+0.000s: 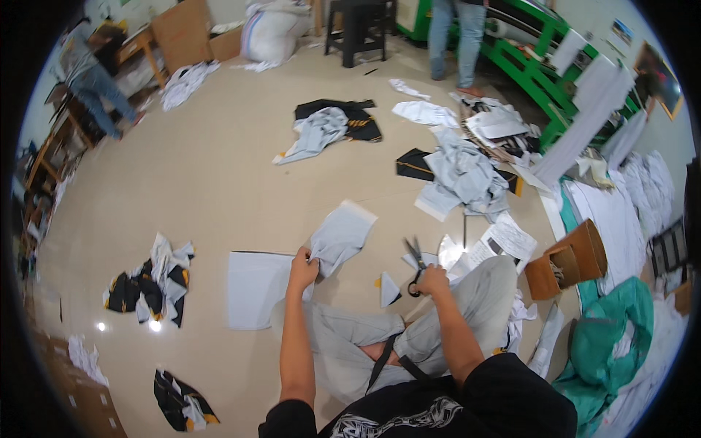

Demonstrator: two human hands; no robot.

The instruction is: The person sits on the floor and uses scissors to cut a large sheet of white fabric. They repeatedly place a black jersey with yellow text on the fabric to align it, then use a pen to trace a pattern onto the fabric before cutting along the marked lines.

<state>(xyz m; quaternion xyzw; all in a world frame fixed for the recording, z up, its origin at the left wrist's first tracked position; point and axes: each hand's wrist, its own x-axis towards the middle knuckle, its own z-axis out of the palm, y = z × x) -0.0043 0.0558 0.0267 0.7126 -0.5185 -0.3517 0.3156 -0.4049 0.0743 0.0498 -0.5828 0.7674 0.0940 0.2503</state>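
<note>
My left hand [304, 266] grips the lower left corner of a light grey fabric piece [340, 233] with a paler band at its top. Beneath it, at the left, a white square sheet [255, 292] lies on the floor. My right hand [431, 279] holds black-handled scissors [412, 255] upright, blades slightly parted, to the right of the fabric and apart from it. A small white-and-black triangular scrap [389, 289] with yellow lies just left of the scissors, and white papers [504, 241] lie past my right knee.
Garment piles sit left [146, 288], ahead [328, 128] and right [456, 168]. A brown box [584, 255] and green sack [613, 328] flank my right. Two people stand farther back, one left [95, 87], one [460, 44] by a green machine [522, 58]. A black stool [354, 29] stands behind.
</note>
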